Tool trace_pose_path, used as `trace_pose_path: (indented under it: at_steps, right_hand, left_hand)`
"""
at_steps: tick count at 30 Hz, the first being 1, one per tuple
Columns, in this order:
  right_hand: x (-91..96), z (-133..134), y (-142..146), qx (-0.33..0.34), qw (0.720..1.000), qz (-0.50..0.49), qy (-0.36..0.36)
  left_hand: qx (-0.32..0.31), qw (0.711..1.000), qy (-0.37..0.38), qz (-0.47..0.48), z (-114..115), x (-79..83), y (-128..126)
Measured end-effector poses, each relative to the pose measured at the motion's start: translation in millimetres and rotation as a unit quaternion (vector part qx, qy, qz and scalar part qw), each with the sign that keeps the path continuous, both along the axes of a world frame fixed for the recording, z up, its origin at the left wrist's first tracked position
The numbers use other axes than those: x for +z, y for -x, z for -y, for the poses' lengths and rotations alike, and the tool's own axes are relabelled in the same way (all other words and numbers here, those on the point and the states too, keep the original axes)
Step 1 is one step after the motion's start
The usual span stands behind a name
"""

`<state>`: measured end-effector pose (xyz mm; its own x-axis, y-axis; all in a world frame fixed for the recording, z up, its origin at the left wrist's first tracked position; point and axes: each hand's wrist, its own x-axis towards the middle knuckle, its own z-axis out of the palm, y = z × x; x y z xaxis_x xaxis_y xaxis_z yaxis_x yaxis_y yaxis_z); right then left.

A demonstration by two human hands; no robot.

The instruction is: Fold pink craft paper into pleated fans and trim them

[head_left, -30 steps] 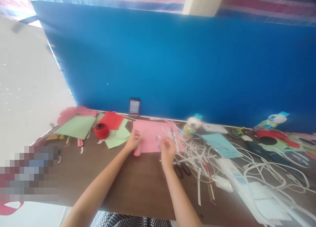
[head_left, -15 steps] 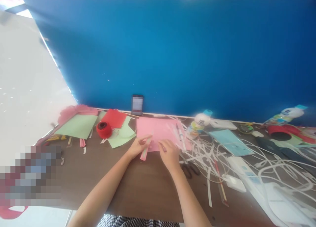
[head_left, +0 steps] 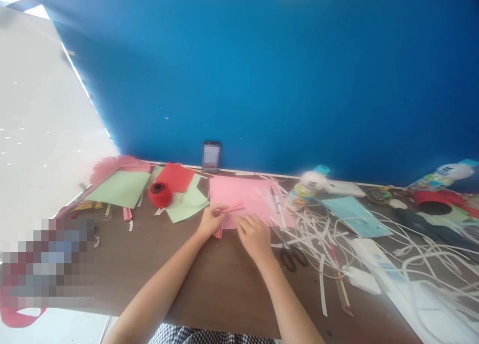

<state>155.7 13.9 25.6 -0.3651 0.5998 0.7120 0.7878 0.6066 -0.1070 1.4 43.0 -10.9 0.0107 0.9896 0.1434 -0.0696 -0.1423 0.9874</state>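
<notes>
My left hand (head_left: 210, 222) pinches a small bundle of folded pink paper strips (head_left: 235, 207) at the front left corner of a pink sheet of paper (head_left: 250, 192). The strips fan out to the right above the sheet, and another pink end hangs below the fingers. Close by on the right, my right hand (head_left: 254, 235) has its thumb and fingertips drawn together over the sheet's front edge. Whatever lies between them is too small to make out. A pen (head_left: 276, 202) rests on the sheet's right side, and dark-handled scissors (head_left: 293, 257) lie beyond my right wrist.
To the left are a red spool (head_left: 160, 194), red paper (head_left: 175, 177) and green sheets (head_left: 123, 188). A phone (head_left: 211, 157) leans on the blue partition (head_left: 262, 85). On the right stand a bottle (head_left: 310, 187), tangled white strips (head_left: 316, 229), a blue packet (head_left: 355, 215) and cables.
The pink strips in my left hand have swung from pointing down toward me to pointing right. My right hand has shifted slightly left, nearer to them. The view has tilted slightly.
</notes>
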Motion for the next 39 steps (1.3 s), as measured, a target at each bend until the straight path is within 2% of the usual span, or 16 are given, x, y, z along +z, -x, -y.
trace_pose_path:
  at_steps: [3, 10, 21, 25, 33, 39]
  right_hand:
    - [-0.8, 0, 1, 0.005, 1.0, -0.004, -0.004]
    - [-3.5, -1, 1, -0.012, 1.0, -0.014, 0.001]
    - [-4.4, -1, 5, -0.045, 0.998, -0.019, 0.026]
    - [-6.5, -1, 5, -0.046, 0.998, -0.014, 0.035]
    - [-6.8, -1, 5, -0.05, 0.998, -0.006, 0.039]
    - [-6.8, -1, 6, -0.048, 0.998, 0.001, 0.03]
  left_hand:
    - [0.037, 0.999, 0.001, -0.017, 0, -0.8, 1]
    - [-0.025, 1.0, 0.0, 0.007, 3, 1.9, 0]
    - [-0.077, 0.994, 0.067, 0.048, 8, 9.7, -4]
    - [-0.098, 0.99, 0.07, 0.07, 9, 10.5, -4]
    - [-0.109, 0.989, 0.067, 0.081, 8, 7.7, -4]
    - [-0.115, 0.991, 0.05, 0.055, 8, 5.8, -4]
